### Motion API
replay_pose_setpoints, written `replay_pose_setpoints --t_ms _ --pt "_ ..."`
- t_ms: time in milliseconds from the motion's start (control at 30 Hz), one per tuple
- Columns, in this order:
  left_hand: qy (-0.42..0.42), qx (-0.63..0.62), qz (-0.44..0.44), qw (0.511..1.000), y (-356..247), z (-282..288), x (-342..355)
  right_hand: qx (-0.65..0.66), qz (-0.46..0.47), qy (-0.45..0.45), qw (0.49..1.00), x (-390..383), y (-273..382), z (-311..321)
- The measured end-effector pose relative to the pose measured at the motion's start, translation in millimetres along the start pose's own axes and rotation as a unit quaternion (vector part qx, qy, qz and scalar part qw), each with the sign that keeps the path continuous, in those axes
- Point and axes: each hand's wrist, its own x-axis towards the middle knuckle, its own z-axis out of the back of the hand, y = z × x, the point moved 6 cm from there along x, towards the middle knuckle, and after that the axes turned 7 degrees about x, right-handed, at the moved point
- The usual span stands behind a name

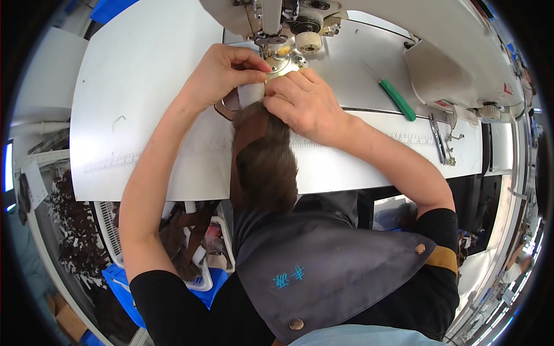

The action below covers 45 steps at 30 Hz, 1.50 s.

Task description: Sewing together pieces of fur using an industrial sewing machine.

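At the sewing machine's needle and presser foot point(266, 51), my left hand point(229, 74) pinches the top of a pale white strip point(250, 94), thumb and forefinger together. My right hand point(303, 104) is beside it with fingers curled closed on the upper end of the same strip, where it joins a brown fur piece point(264, 173). That piece, partly showing a smooth brown side, hangs down over the front edge of the white table point(121, 86). Both hands are just in front of the metal needle plate; their fingertips partly hide what they hold.
A green-handled awl point(398, 100) and metal tweezers point(437, 138) lie right of my hands by the machine body point(435, 75). A ruler scale runs along the table. Below left are white baskets point(104, 228), a blue crate point(124, 294) and dark scraps point(75, 230). Another person point(513, 271) is at far right.
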Motion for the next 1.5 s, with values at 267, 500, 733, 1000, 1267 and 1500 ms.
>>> replay_pose_setpoints --t_ms 267,500,733,1000,1267,1500 --pt "-0.004 0.004 0.017 1.000 5 -3 9 -0.039 -0.012 -0.076 0.996 2 -3 2" --pt "-0.083 0.041 -0.025 0.995 4 -4 3 -0.034 -0.024 -0.081 0.996 2 -2 -1" --pt "-0.171 0.365 -0.298 0.865 -21 -16 -53 -0.035 -0.058 -0.077 0.995 1 -8 -1" --pt "-0.106 0.406 -0.283 0.863 -23 -12 -41 -0.105 -0.104 -0.062 0.987 4 -6 -2" --pt "-0.101 0.390 -0.279 0.872 -23 -4 -27 -0.109 -0.171 -0.041 0.978 10 -14 -2" --pt "-0.113 0.343 -0.246 0.899 -15 0 -22 -0.086 -0.181 -0.056 0.978 10 -18 -4"
